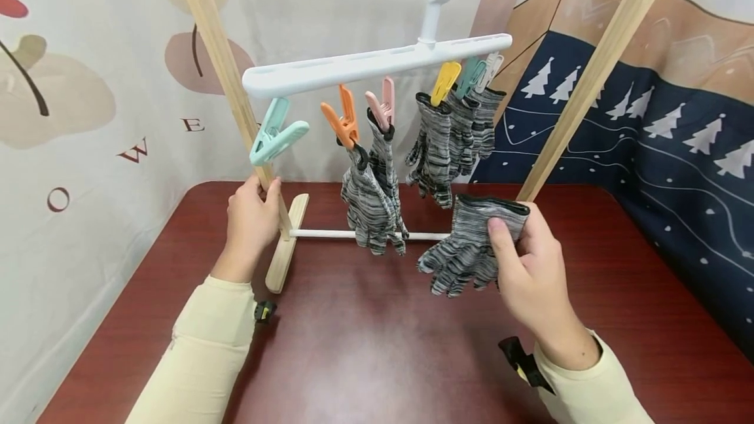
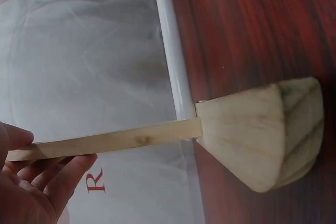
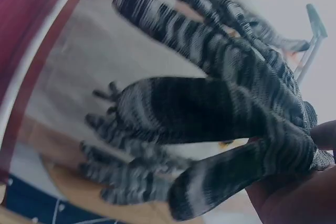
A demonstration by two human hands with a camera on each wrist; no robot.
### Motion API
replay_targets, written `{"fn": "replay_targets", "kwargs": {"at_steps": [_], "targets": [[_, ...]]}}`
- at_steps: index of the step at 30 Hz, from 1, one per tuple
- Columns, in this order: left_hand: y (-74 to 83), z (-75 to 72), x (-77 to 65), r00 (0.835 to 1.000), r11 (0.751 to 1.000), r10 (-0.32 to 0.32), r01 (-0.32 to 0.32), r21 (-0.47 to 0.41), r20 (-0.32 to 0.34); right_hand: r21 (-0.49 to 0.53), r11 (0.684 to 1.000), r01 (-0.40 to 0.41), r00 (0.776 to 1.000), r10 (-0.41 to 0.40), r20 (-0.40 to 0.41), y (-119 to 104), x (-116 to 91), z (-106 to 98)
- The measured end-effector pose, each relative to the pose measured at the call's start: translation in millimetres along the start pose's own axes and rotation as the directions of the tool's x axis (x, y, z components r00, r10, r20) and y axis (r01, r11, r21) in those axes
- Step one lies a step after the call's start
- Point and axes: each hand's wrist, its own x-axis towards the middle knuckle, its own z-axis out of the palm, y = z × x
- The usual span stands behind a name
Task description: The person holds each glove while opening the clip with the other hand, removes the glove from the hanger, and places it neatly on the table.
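pale yellow sleeves [image 1: 188, 358] reach in from the lower edge of the head view, with a dark strap [image 1: 524, 364] at the right wrist; the person's right hand [image 1: 538, 273] pinches a grey-and-black striped glove [image 1: 471, 234] near its dark-edged cuff, thumb on the near face and the other fingers bent behind it; the glove hangs fingers-down above the dark red table [image 1: 365, 345], in front of the white rod [image 1: 324, 234] and below the hanger's right end; in the right wrist view its knitted fingers spread across much of the frame.

the left hand [image 1: 253, 221] is closed round the left wooden post [image 1: 220, 51], thumb on one side and fingers on the other, above the wooden foot [image 1: 287, 247] that stands on the table.

overhead, a white hanger [image 1: 365, 65] tilts, its left end lower; a mint clip [image 1: 273, 136] is at that end; next come an orange clip [image 1: 345, 120] and a pink clip [image 1: 384, 105], each gripping a striped glove; farther right, a yellow clip [image 1: 446, 82], a teal clip [image 1: 469, 76] and a white clip [image 1: 490, 70] hold more gloves, close together and partly overlapping.
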Motion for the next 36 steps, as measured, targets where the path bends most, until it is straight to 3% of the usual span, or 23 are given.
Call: {"fn": "replay_targets", "kwargs": {"at_steps": [6,11,24,30,36], "targets": [[-2.1,-2.4,-1.3,1.0,1.0,0.003,-0.003,0.0,0.012,-0.076,0.989,-0.123,0.992,0.125,0.021,21.7,4.5,-8.7],[-1.9,-3.7,-1.0,1.0,1.0,0.005,-0.004,-0.016,0.021,-0.174,0.971,-0.164,0.985,0.171,0.021,45.8,14.7,-15.6],[-3.8,-5.6,-2.7,0.999,0.999,0.018,-0.017,-0.05,0.027,-0.245,0.919,-0.308,0.947,0.322,0.018,99.9,33.2,-35.7],[-4.7,-9.0,-3.2,0.997,0.999,0.012,-0.009,-0.037,0.073,-0.256,0.889,-0.38,0.918,0.396,0.011,112.7,28.8,-43.5],[-4.1,-6.7,-0.3,0.997,0.999,0.022,-0.019,-0.039,0.074,-0.338,0.838,-0.429,0.885,0.466,0.03,130.1,24.9,-68.2]]}}
